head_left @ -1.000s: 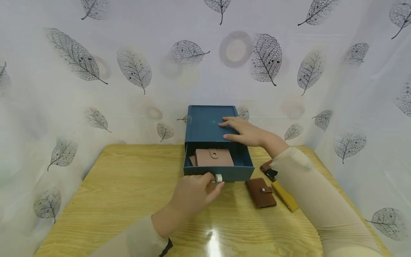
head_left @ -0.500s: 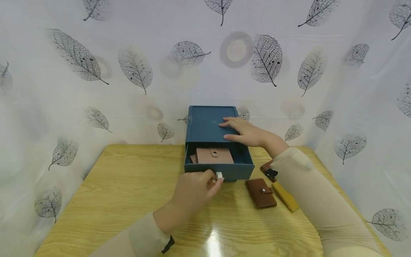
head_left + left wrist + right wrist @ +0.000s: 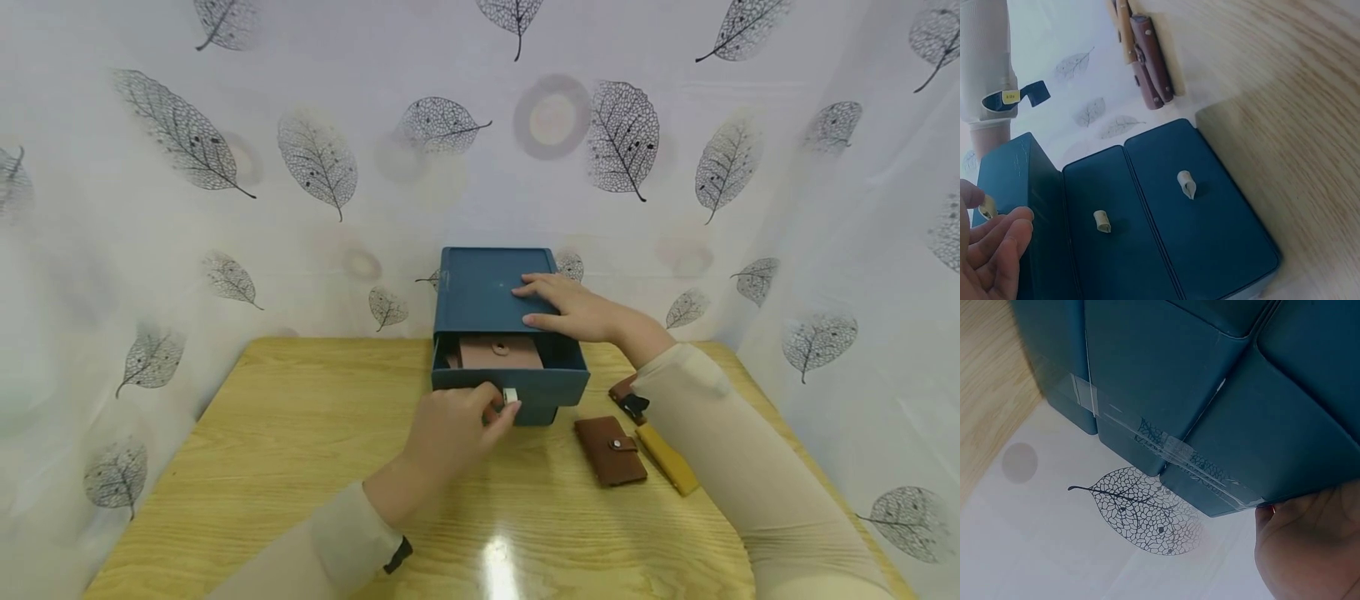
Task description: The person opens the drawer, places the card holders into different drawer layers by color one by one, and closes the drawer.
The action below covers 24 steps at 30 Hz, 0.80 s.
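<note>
My left hand (image 3: 450, 429) pinches the small pale pull tab (image 3: 511, 395) on the front of the top drawer (image 3: 551, 386). That drawer stands partly out of a dark blue drawer unit (image 3: 472, 292). Inside it lies a pink snap wallet (image 3: 491, 357), its front part hidden by the drawer front. On top of the unit, at the right side, rests my right hand (image 3: 577, 310) with its fingers spread. In the left wrist view the thumb and fingers of the left hand (image 3: 997, 250) meet at the tab, and two lower drawers (image 3: 1172, 219) are flush, each with its own tab.
Right of the unit, a brown snap wallet (image 3: 609, 450) lies on the wooden table (image 3: 300, 450). A yellow wallet (image 3: 667, 458) and another brown one (image 3: 624, 393) lie beside it, partly under the right sleeve. A leaf-print curtain (image 3: 360, 167) hangs behind the table.
My left hand has moved forward with the tab, and the top drawer has slid further into the unit, so less of the pink wallet shows. My right hand has kept its place on top.
</note>
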{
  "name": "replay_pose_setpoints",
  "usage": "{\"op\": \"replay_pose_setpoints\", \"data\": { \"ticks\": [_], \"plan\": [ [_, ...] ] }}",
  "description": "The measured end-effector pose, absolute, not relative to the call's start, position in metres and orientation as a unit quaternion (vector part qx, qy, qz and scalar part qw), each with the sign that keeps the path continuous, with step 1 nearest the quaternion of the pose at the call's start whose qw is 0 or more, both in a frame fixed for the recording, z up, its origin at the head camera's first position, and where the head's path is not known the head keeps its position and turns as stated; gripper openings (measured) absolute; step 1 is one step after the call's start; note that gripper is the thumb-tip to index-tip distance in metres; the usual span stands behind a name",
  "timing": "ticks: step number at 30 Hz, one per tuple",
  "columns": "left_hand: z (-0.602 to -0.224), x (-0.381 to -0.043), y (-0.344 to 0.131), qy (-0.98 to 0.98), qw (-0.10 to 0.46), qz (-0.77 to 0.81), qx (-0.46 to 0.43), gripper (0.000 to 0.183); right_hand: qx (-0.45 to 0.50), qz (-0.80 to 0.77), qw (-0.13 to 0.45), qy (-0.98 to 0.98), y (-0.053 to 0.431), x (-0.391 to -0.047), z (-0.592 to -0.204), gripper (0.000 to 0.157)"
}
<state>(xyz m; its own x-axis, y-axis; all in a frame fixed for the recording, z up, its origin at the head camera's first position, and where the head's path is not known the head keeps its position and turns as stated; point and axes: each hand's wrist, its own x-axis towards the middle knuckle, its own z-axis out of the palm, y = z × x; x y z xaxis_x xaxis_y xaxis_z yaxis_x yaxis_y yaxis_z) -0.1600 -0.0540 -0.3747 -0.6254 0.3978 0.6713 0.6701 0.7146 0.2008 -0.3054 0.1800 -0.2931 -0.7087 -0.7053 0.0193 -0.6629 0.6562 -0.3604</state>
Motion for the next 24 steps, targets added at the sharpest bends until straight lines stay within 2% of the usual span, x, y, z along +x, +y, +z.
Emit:
{"op": "replay_pose_setpoints", "data": {
  "ticks": [24],
  "plan": [
    [-0.377,-0.193,-0.050,-0.893,0.295,-0.196,-0.279,0.026,-0.383,-0.173,0.066,0.905,0.181,-0.309,-0.293,0.063]
  ]
}}
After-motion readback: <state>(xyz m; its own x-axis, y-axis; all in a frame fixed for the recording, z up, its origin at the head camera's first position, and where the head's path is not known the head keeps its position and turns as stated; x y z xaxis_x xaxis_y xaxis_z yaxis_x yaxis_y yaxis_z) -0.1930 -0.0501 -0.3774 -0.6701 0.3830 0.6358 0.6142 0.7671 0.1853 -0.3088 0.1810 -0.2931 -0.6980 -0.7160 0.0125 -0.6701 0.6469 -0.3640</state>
